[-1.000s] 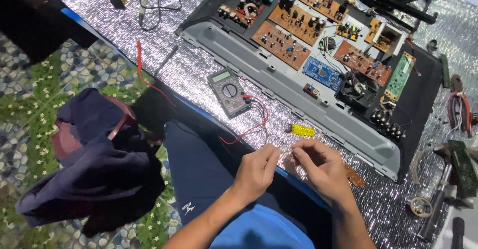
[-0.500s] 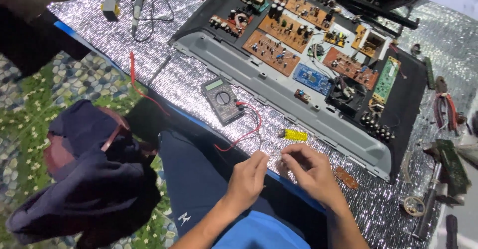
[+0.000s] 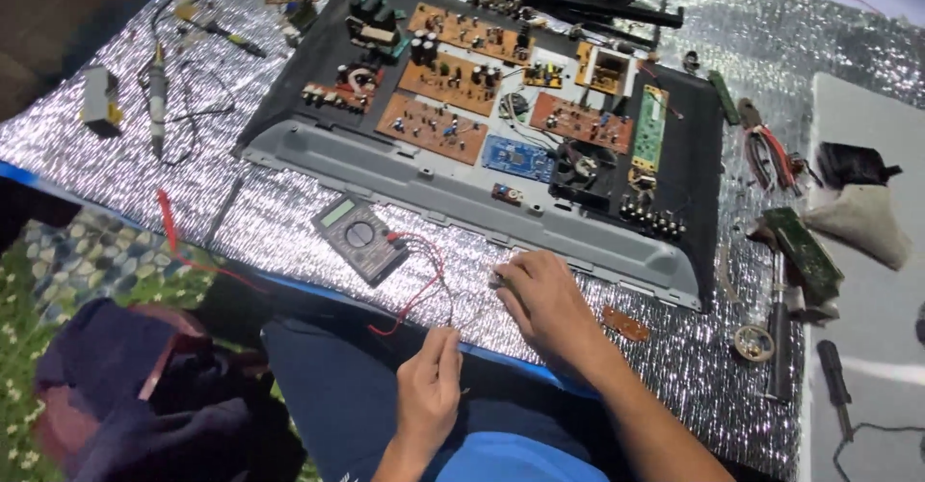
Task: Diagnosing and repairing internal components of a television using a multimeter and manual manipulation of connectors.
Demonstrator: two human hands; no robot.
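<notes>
Multimeter (image 3: 355, 238): flat on silver tabletop (image 3: 289, 212), left of both hands.
Left hand (image 3: 430, 392): raised near tabletop edge, fingers pinched on thin wire (image 3: 451, 308).
Right hand (image 3: 542, 301): palm down on tabletop, fingers curled; grip hidden, cannot tell.

Right hand (image 3: 544, 304) on foil mat (image 3: 289, 222) near multimeter (image 3: 358, 239); left hand (image 3: 429, 395) pinching thin wire.

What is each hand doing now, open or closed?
Left hand: closed, pinching a thin wire.
Right hand: curled on the foil mat; holding anything cannot be told.
</notes>
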